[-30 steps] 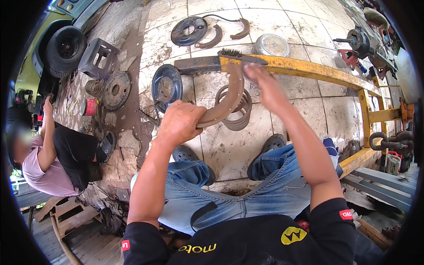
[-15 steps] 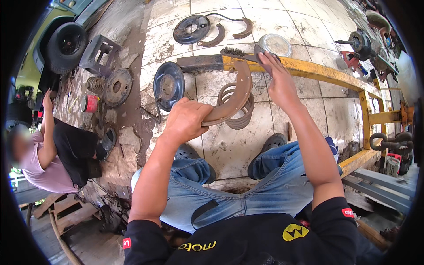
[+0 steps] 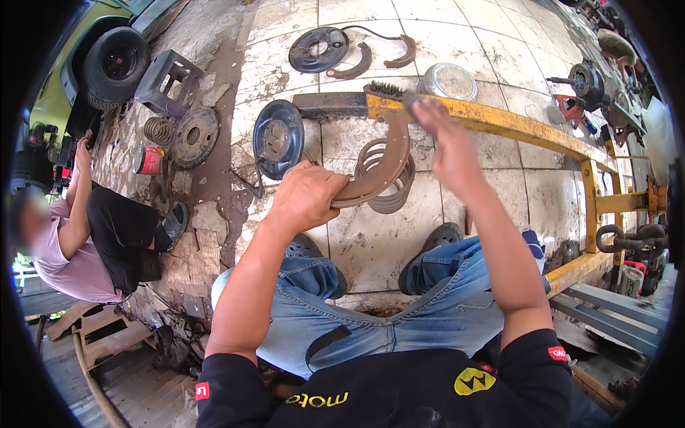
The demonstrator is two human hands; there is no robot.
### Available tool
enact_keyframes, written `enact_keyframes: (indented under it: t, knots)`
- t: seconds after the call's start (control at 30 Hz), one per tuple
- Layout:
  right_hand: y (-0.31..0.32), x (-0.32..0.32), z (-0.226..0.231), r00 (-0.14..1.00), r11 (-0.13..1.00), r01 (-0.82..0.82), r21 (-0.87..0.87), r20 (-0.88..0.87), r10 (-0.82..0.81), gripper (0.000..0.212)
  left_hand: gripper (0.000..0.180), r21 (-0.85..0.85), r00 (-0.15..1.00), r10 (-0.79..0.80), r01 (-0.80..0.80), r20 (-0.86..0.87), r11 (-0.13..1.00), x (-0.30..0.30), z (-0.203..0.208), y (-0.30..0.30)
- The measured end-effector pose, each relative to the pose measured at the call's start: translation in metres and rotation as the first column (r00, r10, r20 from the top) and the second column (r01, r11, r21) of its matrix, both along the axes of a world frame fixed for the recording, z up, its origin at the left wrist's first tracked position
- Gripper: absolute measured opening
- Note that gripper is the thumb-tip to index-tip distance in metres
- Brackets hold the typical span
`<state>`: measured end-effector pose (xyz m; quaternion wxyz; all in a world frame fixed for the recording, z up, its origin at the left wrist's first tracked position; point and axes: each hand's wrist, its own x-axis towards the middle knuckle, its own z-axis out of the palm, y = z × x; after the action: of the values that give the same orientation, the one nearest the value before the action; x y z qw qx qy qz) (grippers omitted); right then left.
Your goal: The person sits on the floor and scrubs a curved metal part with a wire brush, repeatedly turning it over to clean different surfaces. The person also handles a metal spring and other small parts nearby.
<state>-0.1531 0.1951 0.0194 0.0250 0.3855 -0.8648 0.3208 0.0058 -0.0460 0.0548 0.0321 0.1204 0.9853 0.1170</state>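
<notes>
My left hand [image 3: 308, 196] is wrapped round the lower end of a curved brown brake shoe [image 3: 399, 146], which I hold tilted above the floor between my knees. At the shoe's upper end is my right hand [image 3: 444, 135], smeared by motion. A dark grey flat piece [image 3: 412, 104] shows under its fingers; its exact kind is unclear. Just left of these fingers, a wire brush [image 3: 384, 88] lies bristles up on the yellow metal frame [image 3: 514, 128]. Partly hidden behind the shoe stands a rusty coil spring [image 3: 390, 202]. A black backing plate [image 3: 265, 153] leans against the frame's dark end.
Farther off lie another backing plate [image 3: 303, 60], two curved brake shoes [image 3: 354, 65] and a round silver cover [image 3: 451, 80]. At left are a grey stool [image 3: 168, 80], a rusty disc [image 3: 194, 137], a red can [image 3: 148, 160] and a seated person [image 3: 68, 267].
My right hand has moved slightly down at the shoe's upper end and is now blurred. My left hand keeps its grip on the shoe. The whole view has shifted a little.
</notes>
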Motion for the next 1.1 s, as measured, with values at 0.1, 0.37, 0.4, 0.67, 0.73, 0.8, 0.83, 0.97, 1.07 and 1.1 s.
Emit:
enact_keyframes:
  t: [0.1,0.37,0.4,0.67,0.73,0.8,0.83,0.97,1.07,1.1]
  knots:
    - [-0.005,0.045,-0.004,0.975,0.983,-0.160,0.096,-0.139,0.172,0.070,0.036,-0.041,0.999,0.041,-0.040,0.029,0.998,-0.003,-0.001,-0.001]
    - [-0.009,0.018,-0.024,0.988,0.980,-0.014,0.201,-0.150,0.045,0.069,0.034,-0.007,0.999,0.029,-0.029,0.026,1.000,-0.003,0.004,0.003]
    - [-0.007,0.016,-0.025,0.993,0.989,-0.009,0.149,-0.111,0.026,0.070,0.034,-0.010,0.999,0.034,-0.034,0.036,0.999,-0.001,0.005,0.004]
    - [-0.011,0.055,-0.007,0.952,0.961,-0.255,0.104,-0.148,0.268,0.069,0.031,0.011,0.994,0.102,-0.102,0.031,0.995,-0.006,0.005,-0.004]
    - [-0.009,0.047,-0.013,0.951,0.963,-0.255,0.091,-0.156,0.267,0.068,0.032,-0.016,0.994,0.088,-0.087,0.057,0.996,-0.008,0.013,-0.001]
    - [-0.009,0.017,-0.024,0.977,0.987,-0.092,0.133,-0.178,0.115,0.068,0.032,-0.014,0.996,0.066,-0.065,0.052,0.998,-0.008,0.017,0.000]
    - [-0.010,0.006,-0.028,0.982,0.988,-0.014,0.154,-0.185,0.043,0.068,0.032,0.005,0.998,0.050,-0.050,0.039,0.999,-0.005,0.011,-0.002]
    - [-0.008,0.003,-0.009,0.993,0.999,-0.030,-0.045,-0.115,0.025,0.069,0.032,0.017,0.999,0.042,-0.042,-0.022,0.999,-0.003,0.006,-0.001]
    - [-0.011,0.042,0.007,0.953,0.978,-0.207,0.021,-0.221,0.207,0.069,0.034,0.009,0.996,0.087,-0.086,-0.026,0.996,-0.006,0.000,-0.004]
    - [-0.010,0.050,0.007,0.943,0.962,-0.269,0.039,-0.191,0.272,0.069,0.034,-0.001,0.995,0.095,-0.095,-0.034,0.995,-0.007,0.001,-0.006]
